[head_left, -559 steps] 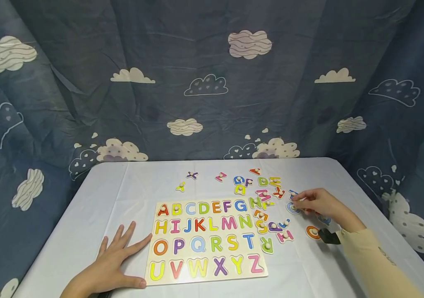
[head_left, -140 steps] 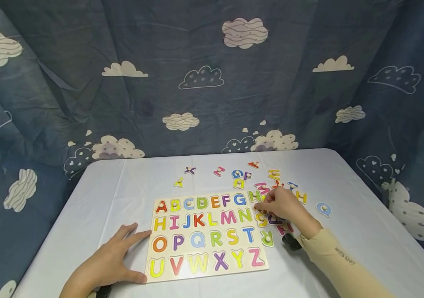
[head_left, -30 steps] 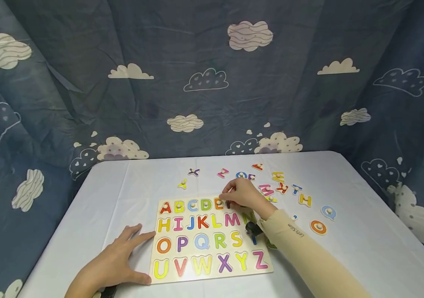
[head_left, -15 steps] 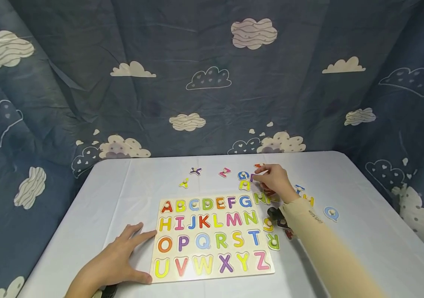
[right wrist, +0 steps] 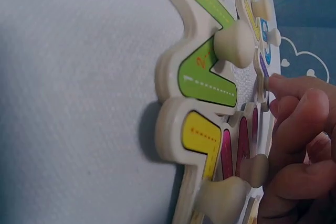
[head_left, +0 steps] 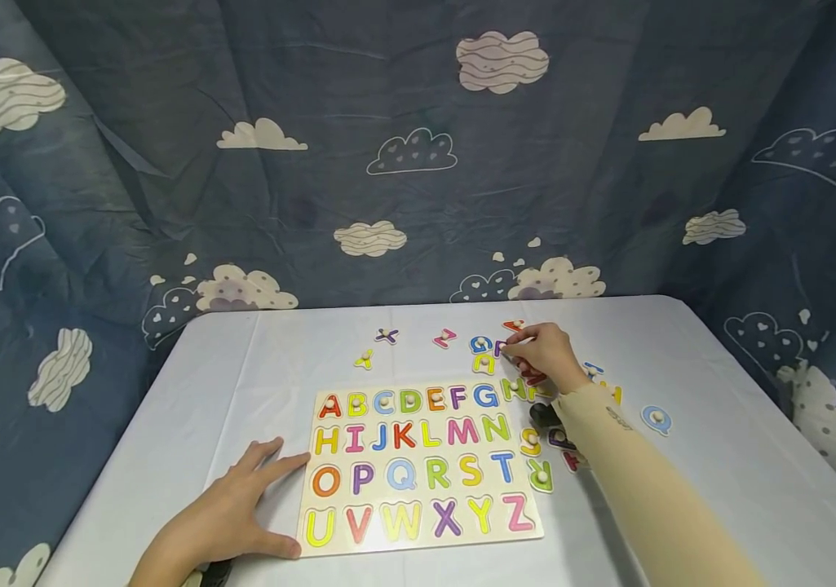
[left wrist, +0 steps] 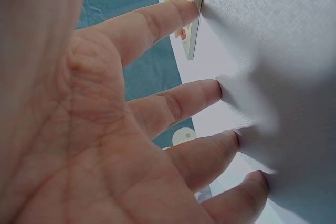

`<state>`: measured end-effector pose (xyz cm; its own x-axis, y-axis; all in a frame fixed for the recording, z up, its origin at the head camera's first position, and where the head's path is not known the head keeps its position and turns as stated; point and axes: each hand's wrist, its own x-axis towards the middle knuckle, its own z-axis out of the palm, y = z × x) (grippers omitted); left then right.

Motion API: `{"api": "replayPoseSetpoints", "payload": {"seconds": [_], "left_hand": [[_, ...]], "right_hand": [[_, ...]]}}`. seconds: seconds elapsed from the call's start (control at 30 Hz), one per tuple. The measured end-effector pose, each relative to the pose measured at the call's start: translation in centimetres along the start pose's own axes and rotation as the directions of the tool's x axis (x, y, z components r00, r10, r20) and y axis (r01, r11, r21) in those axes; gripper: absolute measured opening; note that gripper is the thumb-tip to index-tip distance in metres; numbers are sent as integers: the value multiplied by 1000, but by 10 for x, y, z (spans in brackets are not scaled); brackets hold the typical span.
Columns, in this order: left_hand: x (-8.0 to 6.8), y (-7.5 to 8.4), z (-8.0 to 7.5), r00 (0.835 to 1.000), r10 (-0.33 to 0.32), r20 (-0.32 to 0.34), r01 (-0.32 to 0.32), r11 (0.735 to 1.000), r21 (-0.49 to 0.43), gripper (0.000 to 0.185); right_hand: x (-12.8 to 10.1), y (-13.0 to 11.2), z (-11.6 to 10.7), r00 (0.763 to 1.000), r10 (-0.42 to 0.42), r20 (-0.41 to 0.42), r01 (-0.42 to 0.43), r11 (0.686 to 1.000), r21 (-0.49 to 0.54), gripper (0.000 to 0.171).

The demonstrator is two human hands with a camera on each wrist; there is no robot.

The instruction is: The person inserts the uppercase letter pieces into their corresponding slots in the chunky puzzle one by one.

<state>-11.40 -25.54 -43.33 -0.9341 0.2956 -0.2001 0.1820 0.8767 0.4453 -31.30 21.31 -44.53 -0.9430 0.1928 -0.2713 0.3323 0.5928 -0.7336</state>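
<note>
A purple letter F puzzle piece [head_left: 500, 349] lies behind the alphabet board [head_left: 462, 493]; the thumb and fingertips of my right hand [head_left: 548, 355] pinch it. In the right wrist view the fingertips meet the purple piece [right wrist: 261, 80] at its edge, beyond a green N piece [right wrist: 210, 77] and a yellow piece [right wrist: 202, 135]. My left hand [head_left: 223, 514] is spread on the cloth, thumb and index finger touching the board's left edge. Knobbed pieces A to E sit in the top row, the E piece [head_left: 435, 399] last; the printed F slot [head_left: 457, 397] shows no knob.
Beside the F lie a blue G [head_left: 480, 344] and a yellow piece [head_left: 484, 364]. An X [head_left: 387, 336], Y [head_left: 364, 359] and Z [head_left: 444, 338] are scattered behind the board. A green R [head_left: 541, 476] and blue Q [head_left: 656, 419] lie right; the sleeve [head_left: 645, 473] covers others.
The C, D and E pieces have gone into the board since the oldest frame. My right hand has moved from the E slot back and right to the purple F; the left hand stays put.
</note>
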Motion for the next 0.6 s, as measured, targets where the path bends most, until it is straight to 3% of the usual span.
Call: {"api": "replayPoseSetpoints", "payload": {"seconds": [0.3,0.6], "left_hand": [[1,1,-1,1000,-5,-2,5,1000,-7,114],[-1,0,1,1000,-15,-7,15,1000,-11,114]], "right_hand": [[2,-2,4,999,-34,-22,33,997,-77,32],[1,-2,2,996,-79,-35,77,995,-58,25]]}}
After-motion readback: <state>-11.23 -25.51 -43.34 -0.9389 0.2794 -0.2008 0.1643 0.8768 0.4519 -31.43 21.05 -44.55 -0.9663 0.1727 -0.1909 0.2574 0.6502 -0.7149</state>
